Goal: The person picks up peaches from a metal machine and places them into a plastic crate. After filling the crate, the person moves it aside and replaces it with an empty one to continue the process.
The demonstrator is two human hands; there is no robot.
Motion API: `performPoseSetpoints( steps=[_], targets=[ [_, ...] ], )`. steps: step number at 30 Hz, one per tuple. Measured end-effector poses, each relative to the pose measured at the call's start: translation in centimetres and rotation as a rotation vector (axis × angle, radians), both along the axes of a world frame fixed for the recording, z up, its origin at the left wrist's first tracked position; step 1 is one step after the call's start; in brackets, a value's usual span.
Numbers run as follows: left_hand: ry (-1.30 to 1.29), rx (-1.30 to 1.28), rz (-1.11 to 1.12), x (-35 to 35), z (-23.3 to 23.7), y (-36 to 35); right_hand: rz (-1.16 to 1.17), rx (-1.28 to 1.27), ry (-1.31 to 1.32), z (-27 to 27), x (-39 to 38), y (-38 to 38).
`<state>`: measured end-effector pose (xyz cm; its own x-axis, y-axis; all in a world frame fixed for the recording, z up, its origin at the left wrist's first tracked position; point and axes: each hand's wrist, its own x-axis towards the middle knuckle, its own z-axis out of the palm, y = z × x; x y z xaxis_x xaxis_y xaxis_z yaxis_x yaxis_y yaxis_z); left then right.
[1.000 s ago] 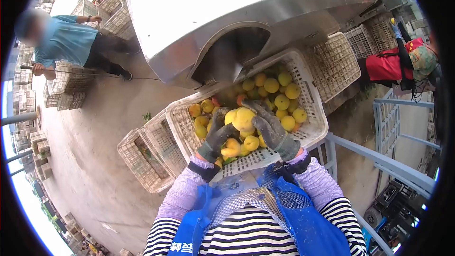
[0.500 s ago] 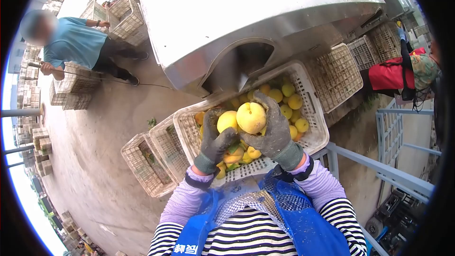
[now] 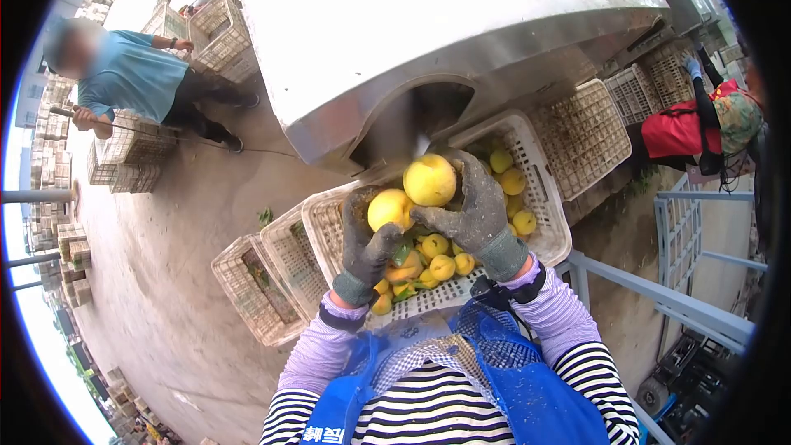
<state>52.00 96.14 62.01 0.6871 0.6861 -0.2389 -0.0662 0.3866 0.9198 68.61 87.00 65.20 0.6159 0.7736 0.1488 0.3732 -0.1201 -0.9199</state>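
In a dark, dirty glove, my left hand (image 3: 367, 239) is closed around a yellow fruit (image 3: 390, 210). My right hand (image 3: 475, 208), gloved the same way, grips a second, larger-looking yellow fruit (image 3: 429, 180) just to the right and slightly above the first. Both hands are over a white plastic crate (image 3: 559, 235) that holds several yellow fruits (image 3: 442, 267) and some green leaves. The palms and parts of the crate's contents are hidden behind the gloves and the held fruits.
A large metal machine (image 3: 461, 41) with a dark opening stands beyond the crate. Other crates (image 3: 583, 136) flank it on the right and left. A blue metal rail (image 3: 659, 284) is at right. One person (image 3: 136, 74) stands at left, another (image 3: 671, 128) at right.
Both held fruits have shifted slightly left and the right one up a little. More fruits show below my hands. The person at right has moved an arm.
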Motion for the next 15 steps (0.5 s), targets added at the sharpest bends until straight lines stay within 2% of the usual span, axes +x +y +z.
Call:
performPoseSetpoints(
  steps=[2,3,6,7,10,15],
  targets=[
    [0.008,0.05,0.075,0.7,0.2,0.4,-0.035,-0.013,-0.041,-1.1,1.1,2.0],
    [-0.022,0.023,0.062,0.6,-0.7,0.9,-0.093,0.01,-0.329,-1.8,1.5,3.4],
    [-0.037,-0.081,0.095,0.3,-0.1,0.6,-0.115,-0.148,-0.564,-6.8,2.3,5.4],
    [-0.042,-0.142,0.064,-0.2,0.0,0.5,-0.131,-0.09,-0.682,-7.9,2.1,5.5],
    [-0.091,-0.184,-0.019,-2.0,-2.1,0.8,-0.155,-0.067,-0.754,-7.7,1.9,5.9],
    [-0.141,-0.199,-0.021,-1.8,-0.6,0.8,0.064,-0.376,-0.513,-4.4,3.7,9.4]
  ],
)
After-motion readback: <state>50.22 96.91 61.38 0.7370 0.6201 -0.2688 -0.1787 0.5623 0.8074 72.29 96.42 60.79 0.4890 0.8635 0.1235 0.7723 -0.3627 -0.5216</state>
